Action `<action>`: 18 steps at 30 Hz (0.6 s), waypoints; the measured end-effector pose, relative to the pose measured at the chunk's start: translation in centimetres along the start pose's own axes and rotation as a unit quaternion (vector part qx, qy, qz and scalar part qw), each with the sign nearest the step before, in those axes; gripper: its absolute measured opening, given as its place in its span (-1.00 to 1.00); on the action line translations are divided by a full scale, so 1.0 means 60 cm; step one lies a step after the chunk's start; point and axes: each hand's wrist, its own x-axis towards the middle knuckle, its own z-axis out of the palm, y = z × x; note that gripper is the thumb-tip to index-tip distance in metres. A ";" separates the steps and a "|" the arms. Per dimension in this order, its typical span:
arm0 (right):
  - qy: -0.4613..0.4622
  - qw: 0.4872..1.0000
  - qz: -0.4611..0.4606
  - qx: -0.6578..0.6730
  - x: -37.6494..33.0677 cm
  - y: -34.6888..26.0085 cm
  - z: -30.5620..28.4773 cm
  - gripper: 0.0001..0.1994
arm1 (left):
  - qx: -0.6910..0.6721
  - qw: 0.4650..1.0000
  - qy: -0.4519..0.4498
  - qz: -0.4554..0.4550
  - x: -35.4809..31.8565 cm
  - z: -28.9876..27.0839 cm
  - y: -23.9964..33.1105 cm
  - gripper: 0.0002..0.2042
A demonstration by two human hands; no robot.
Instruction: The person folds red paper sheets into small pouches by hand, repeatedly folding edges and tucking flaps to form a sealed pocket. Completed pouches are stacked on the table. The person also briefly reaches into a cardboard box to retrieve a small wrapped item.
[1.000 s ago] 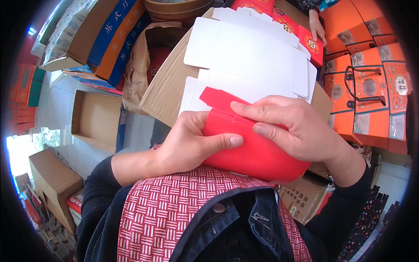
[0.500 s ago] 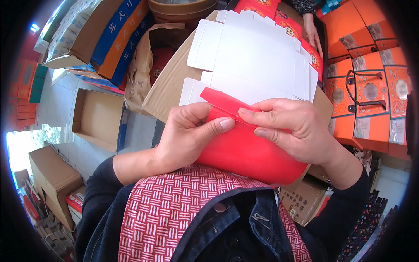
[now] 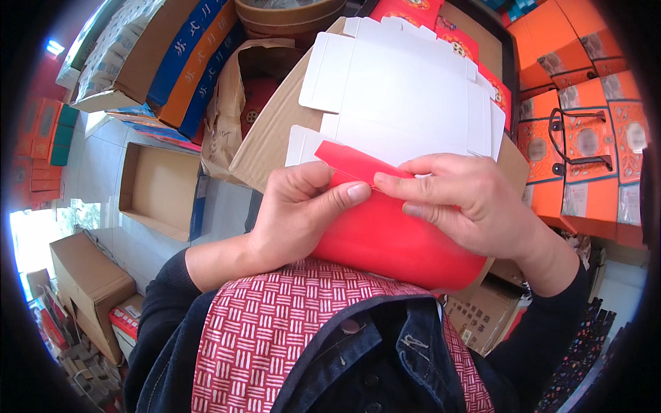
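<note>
One sheet of glossy red card [image 3: 406, 241], creased near its far edge, is held in front of the wearer's body, its upper part overlapping the near edge of a stack of white die-cut box blanks [image 3: 403, 89]. A narrow red flap [image 3: 351, 160] runs along that far edge, above the crease; below it, the card bows in a smooth curve toward the wearer.

The left hand [image 3: 296, 213] has the card's left side between thumb and fingers, the thumb lying on the red face and the fingers mostly hidden. The right hand [image 3: 468, 199] pinches the creased edge, index finger and thumb almost together with the card between them; its other fingers curl under.

The card looks light and springy, stiff along the crease but easily bowed across the broad panel. Its shiny face may slip a little and could scuff or kink; the creased edge and side margins seem the surest places to take hold.

Under the white blanks lies brown corrugated cardboard [image 3: 265, 148]. Nearest the body is a red-and-white patterned apron [image 3: 255, 337]. Farther out stand a crumpled brown paper bag [image 3: 224, 131], a shallow cardboard tray [image 3: 158, 189] and, at right, orange gift boxes [image 3: 585, 186].
</note>
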 end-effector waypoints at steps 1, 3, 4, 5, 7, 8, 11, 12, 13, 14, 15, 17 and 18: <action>0.010 1.000 -0.001 -0.003 0.002 0.002 0.002 -0.69 | 0.011 1.000 0.005 0.002 0.000 0.000 0.000 -0.81; 0.029 1.000 -0.002 0.007 0.006 0.009 0.007 -0.68 | 0.019 1.000 0.014 -0.001 -0.002 -0.002 -0.002 -0.81; 0.037 0.999 -0.020 -0.009 0.007 0.011 0.011 -0.68 | 0.016 1.000 0.018 -0.005 -0.004 -0.002 -0.004 -0.81; 0.043 0.999 -0.026 -0.021 0.005 0.012 0.016 -0.68 | 0.010 1.000 0.023 -0.003 -0.006 -0.002 -0.006 -0.81; 0.021 0.999 -0.026 -0.041 0.000 0.013 0.019 -0.64 | -0.007 1.000 0.024 -0.013 -0.009 0.000 -0.009 -0.80; -0.006 0.998 -0.022 -0.050 -0.002 0.012 0.014 -0.58 | -0.019 0.999 0.034 -0.012 -0.007 0.002 -0.008 -0.80; -0.082 0.995 0.011 -0.048 -0.017 -0.003 -0.021 -0.33 | -0.022 0.997 0.040 -0.064 0.013 -0.003 0.018 -0.79; -0.097 0.992 -0.016 -0.083 -0.017 -0.005 -0.041 -0.22 | 0.008 0.996 0.048 -0.070 0.026 -0.004 0.031 -0.77; -0.137 0.989 -0.034 -0.029 -0.013 -0.003 -0.068 0.12 | 0.086 0.995 0.008 -0.041 0.044 -0.019 0.055 -0.78; -0.150 0.988 -0.016 0.004 -0.015 -0.005 -0.093 0.15 | 0.199 0.977 0.000 -0.080 0.063 -0.037 0.084 -0.79; -0.169 0.985 0.030 0.029 -0.023 -0.008 -0.112 0.19 | 0.239 0.970 -0.004 -0.047 0.089 -0.045 0.107 -0.77; -0.167 0.965 0.152 0.135 -0.049 -0.017 -0.127 0.03 | 0.270 0.961 -0.050 -0.018 0.137 -0.064 0.150 -0.73; -0.140 0.971 0.151 0.120 -0.064 -0.020 -0.120 -0.10 | 0.268 0.959 -0.096 0.004 0.165 -0.068 0.167 -0.73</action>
